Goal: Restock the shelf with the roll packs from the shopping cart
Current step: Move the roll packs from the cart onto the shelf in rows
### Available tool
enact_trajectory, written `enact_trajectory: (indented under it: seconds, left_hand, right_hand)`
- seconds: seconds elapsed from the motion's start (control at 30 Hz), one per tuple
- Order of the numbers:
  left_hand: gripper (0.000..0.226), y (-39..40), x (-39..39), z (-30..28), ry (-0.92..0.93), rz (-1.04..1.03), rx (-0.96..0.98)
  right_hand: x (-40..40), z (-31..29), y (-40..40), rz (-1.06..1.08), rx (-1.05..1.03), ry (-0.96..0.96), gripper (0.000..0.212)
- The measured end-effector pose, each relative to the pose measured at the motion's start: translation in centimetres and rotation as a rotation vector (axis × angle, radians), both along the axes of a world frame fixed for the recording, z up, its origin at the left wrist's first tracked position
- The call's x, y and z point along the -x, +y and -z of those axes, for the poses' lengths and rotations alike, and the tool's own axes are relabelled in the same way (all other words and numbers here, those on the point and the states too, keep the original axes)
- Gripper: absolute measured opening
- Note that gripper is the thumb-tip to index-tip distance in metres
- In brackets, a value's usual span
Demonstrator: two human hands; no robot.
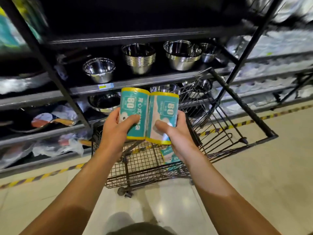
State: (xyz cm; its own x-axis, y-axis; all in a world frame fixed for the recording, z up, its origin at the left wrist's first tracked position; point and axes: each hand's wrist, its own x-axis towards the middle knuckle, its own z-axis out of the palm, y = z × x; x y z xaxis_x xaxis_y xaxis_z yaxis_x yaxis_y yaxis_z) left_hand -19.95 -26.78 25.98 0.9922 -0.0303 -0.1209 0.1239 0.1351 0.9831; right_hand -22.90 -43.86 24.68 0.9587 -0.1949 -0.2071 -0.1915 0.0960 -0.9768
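Our left hand [116, 128] and right hand [172, 133] each wrap 1 roll pack, the left roll pack [133, 106] touching the right roll pack [164, 112], held above the shopping cart [145, 165]. They look light, slightly squashy and slick-wrapped, so we'd grip mid-barrel. Teal labels marked 80, yellow ends. Another pack [169, 157] lies in the cart; beyond, the shelf [135, 80] holds steel bowls [99, 69].

Both your forearms reach forward and converge, bare to the elbow. Your left hand [116, 128] and right hand [176, 133] are raised side by side, fingers curled in a grip, thumbs facing you.
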Motion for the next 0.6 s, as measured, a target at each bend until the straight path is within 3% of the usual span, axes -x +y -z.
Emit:
enact_trajectory:
  seconds: [0.3,0.43,0.6]
  left_hand:
    - [0.023,7.5,0.6,0.1,-0.022,-0.041,0.043]
    - [0.025,13.1,1.1,0.7,-0.008,-0.078,0.053]
    - [0.025,21.5,2.3,1.7,0.043,-0.136,0.068]
  right_hand:
    - [0.3,-0.1,7.5,-0.029,0.086,-0.005,0.064]
    - [0.8,0.1,12.5,-0.067,0.074,0.0,0.043]
    - [1.4,0.9,20.0,-0.058,0.133,0.03,0.043]
